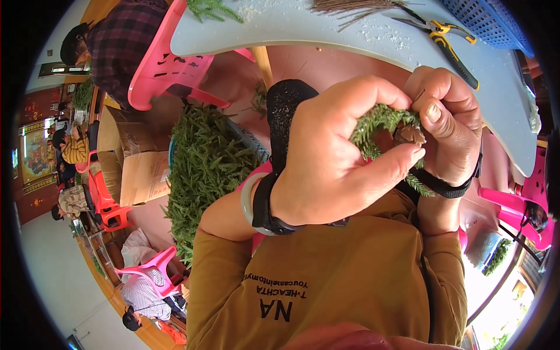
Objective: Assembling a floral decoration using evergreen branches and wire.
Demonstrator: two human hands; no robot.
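In front of my chest, both hands meet around a small green artificial pine sprig (378,119) that curves in an arc. My left hand (326,157) is closed on it, with the thumb stretched along below a small brown lump (410,136), too unclear to name. Fingers curled and thumb bent, my right hand (448,119) pinches the sprig's upper end, where a short thin dark end, perhaps wire, sticks out. Part of the sprig hangs down below my left thumb. The fingers hide much of the grip.
On the pale table (326,29) lie yellow-and-black pliers (449,55), a bundle of thin brown stems (356,7) and white crumbs, beside a blue basket (490,20). A large heap of green sprigs (204,169) and a cardboard box (143,157) stand at my left. Other people sit further left.
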